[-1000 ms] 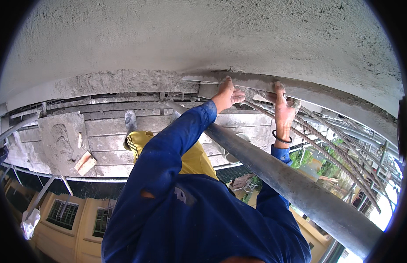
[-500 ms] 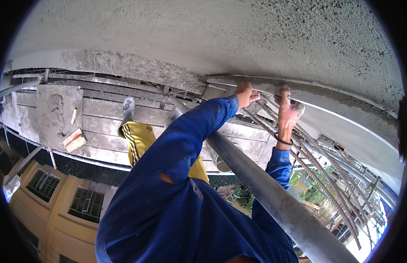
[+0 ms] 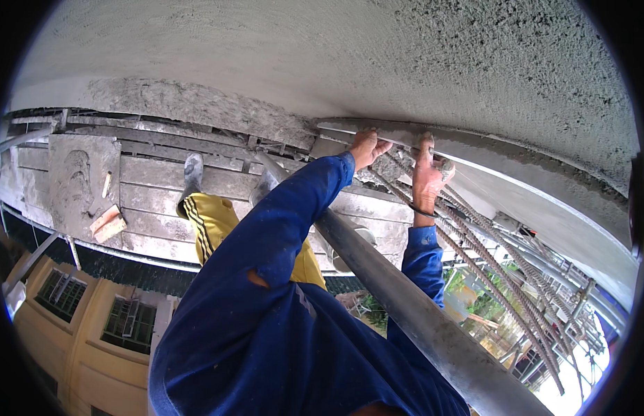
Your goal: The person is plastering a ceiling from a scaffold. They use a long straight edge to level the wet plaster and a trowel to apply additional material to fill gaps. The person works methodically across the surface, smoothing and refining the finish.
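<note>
A long, narrow pale strip runs along the lower edge of the grey plastered wall. My left hand is closed at the strip's near-left part, fingers bent over its edge. Further right, my right hand grips the same edge, its thumb and fingers smeared with wet mortar. A dark band circles my right wrist. Several ribbed steel bars slope down to the right, just under and behind my right hand. Part of the strip is hidden by my fingers.
A thick grey pipe passes diagonally beneath my arms. Scaffold planks carry a mortar-covered board, a wooden float and a bucket. My boot stands on them. Below lies a yellow building.
The whole view has shifted a little to the left. Both hands have slid slightly left along the strip, still gripping its edge.
</note>
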Action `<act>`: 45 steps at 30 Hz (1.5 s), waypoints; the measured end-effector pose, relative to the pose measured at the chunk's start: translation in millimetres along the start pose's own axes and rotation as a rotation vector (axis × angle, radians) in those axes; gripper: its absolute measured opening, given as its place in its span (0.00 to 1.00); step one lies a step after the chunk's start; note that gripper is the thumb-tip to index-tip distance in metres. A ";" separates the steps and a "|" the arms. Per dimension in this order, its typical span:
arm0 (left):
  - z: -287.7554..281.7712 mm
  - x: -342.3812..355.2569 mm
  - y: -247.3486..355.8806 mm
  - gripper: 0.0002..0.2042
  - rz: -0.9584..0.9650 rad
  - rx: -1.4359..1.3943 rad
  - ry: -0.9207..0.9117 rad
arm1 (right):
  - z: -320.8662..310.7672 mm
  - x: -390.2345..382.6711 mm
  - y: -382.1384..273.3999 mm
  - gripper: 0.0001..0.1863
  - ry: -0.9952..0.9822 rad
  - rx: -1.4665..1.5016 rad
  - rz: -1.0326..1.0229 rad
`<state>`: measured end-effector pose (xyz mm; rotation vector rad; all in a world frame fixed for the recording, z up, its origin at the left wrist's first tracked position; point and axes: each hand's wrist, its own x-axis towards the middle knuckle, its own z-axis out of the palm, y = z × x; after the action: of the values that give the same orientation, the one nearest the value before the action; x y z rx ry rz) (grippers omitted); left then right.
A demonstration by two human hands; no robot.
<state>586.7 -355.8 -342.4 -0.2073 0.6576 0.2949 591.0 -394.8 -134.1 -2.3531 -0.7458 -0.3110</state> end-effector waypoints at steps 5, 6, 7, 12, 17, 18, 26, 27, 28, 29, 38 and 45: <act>20.6 -13.5 2.7 0.08 -0.025 -0.062 -0.011 | -5.2 16.0 -0.6 0.21 -0.013 0.182 0.148; 24.2 -19.4 4.4 0.08 -0.035 -0.047 -0.008 | 1.7 8.5 18.6 0.21 0.015 0.119 0.126; 19.5 -17.9 5.3 0.08 -0.002 0.026 -0.002 | 5.4 5.3 24.9 0.22 0.037 0.057 0.094; -6.3 6.5 5.5 0.10 0.011 0.001 0.042 | 15.6 1.9 21.6 0.29 -0.027 -0.010 0.166; -13.1 20.6 0.2 0.11 0.021 -0.029 0.024 | 6.0 14.6 8.6 0.30 -0.197 0.022 0.212; -12.8 22.4 1.6 0.11 -0.002 -0.060 0.043 | 4.0 19.1 7.1 0.29 -0.252 0.073 0.280; -29.8 52.0 -12.1 0.10 0.105 -0.341 -0.084 | -5.5 24.9 -13.5 0.22 -0.332 0.401 0.509; -31.9 59.1 -13.5 0.10 0.100 -0.321 -0.052 | -3.7 23.8 -8.2 0.23 -0.322 0.376 0.513; -33.8 63.6 -13.3 0.10 0.100 -0.301 -0.016 | -1.2 22.1 -4.3 0.23 -0.315 0.356 0.518; -37.6 75.4 -11.4 0.11 0.113 -0.293 0.017 | 3.2 22.4 -11.3 0.23 -0.328 0.357 0.520; -19.3 18.8 24.9 0.11 0.093 -0.283 0.155 | 15.0 7.4 -48.4 0.30 -0.238 0.405 0.476; -23.9 0.9 60.8 0.07 0.160 -0.439 0.188 | 52.2 -4.6 -60.2 0.22 -0.298 0.492 0.372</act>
<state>553.6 -305.3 -367.3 -0.6092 0.7920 0.5784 553.6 -325.3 -145.3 -2.0215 -0.4344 0.3543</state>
